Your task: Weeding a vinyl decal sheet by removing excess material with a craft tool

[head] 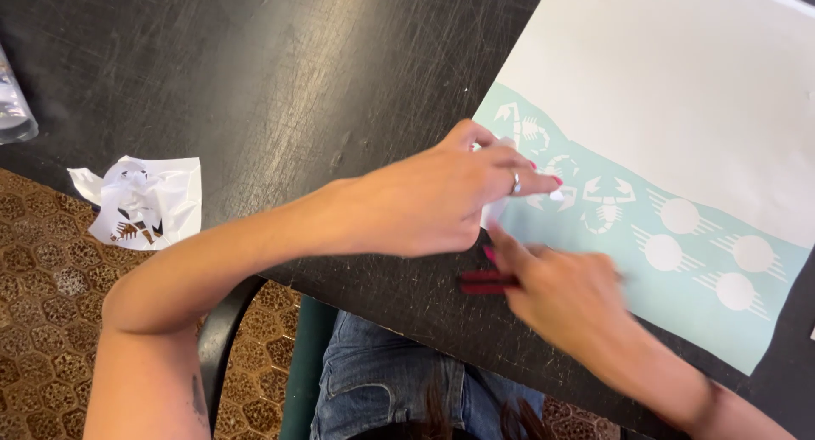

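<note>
Down on the black table (280, 75) lies a large sheet (679, 92), white over most of its face with a pale green band along its near edge. That band carries white cut shapes: scorpion figures (604, 204) toward the left and round discs (679, 216) with streak lines toward the right.

The left hand (441, 198) reaches across from the left and rests on the sheet's left end, palm down, fingers stretched out and held close together. A ring shows on one finger, and the nails are painted red. Its fingertips (543, 182) press or pinch a small white strip (497, 209) of peeled film at the edge of the band; whether it is truly gripped I cannot tell.

The right hand (564, 291) sits just below it, blurred, over the near edge of the sheet. It holds a thin red tool (484, 281) that points left over the table, close to the left hand's wrist. Fingers curl around the tool, though the blur hides the exact grip.

Well apart to the left, near the table's edge, lies a crumpled scrap (144, 201) of white film with cut-out holes. A clear plastic thing (13, 109) shows at the far left edge.
</note>
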